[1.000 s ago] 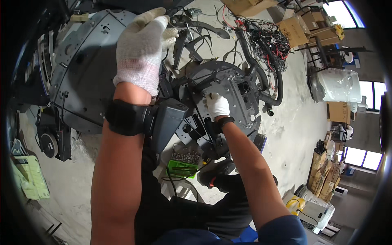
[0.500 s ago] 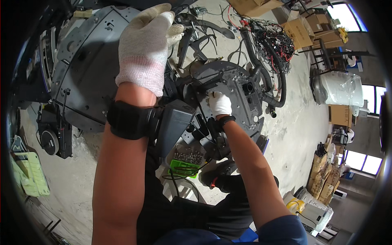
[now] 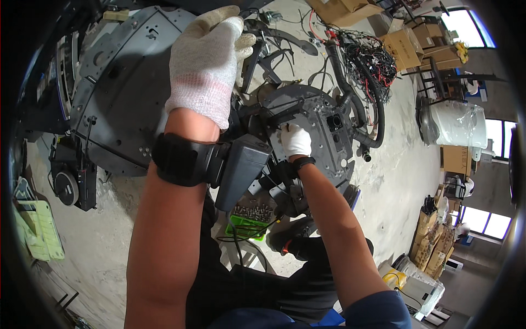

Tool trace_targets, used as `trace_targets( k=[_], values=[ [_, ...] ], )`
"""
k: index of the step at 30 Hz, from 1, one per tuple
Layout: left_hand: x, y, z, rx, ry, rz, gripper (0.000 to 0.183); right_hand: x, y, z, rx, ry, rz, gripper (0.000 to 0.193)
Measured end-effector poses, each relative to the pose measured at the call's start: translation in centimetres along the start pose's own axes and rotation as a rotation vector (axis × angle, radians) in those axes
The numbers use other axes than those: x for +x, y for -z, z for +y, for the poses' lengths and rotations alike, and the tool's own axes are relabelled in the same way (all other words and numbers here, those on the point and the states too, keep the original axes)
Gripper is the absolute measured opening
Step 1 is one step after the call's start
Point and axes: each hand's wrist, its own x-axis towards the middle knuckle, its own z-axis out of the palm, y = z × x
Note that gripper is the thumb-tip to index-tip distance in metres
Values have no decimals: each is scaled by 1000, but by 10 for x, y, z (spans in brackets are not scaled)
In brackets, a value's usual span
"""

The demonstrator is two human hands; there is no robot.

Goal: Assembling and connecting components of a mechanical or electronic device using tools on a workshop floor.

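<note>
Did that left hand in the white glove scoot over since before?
Yes, slightly: the left hand now sits a bit farther right in the view, against the large grey panel.

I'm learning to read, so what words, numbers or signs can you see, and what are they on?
Upper cardboard box beside the tangled wires: dark marks, too small to read.
Lower cardboard box under the plastic-wrapped bundle: marks, too blurred to read.
Nothing else is readable.
</note>
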Motion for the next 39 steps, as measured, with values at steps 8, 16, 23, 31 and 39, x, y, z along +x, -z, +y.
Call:
trace_targets(
  k=[8,16,23,31,39],
  values=[
    [2,-1,-3,-8,-1,-11,33,4,-2,3,59,-23,-12,37],
    [2,-1,-3,-19,-4,-17,32,5,-1,4,60,-27,-41,37],
    [2,-4,-1,-18,10,14,30,2,5,-5,138,-38,-75,35],
    [-8,-6,-6,-61,53,-2,28,6,0,3,-44,76,-34,31],
    [3,-20,-23,9,-53,44,21,12,-17,24,-34,74,-55,35]
  ],
)
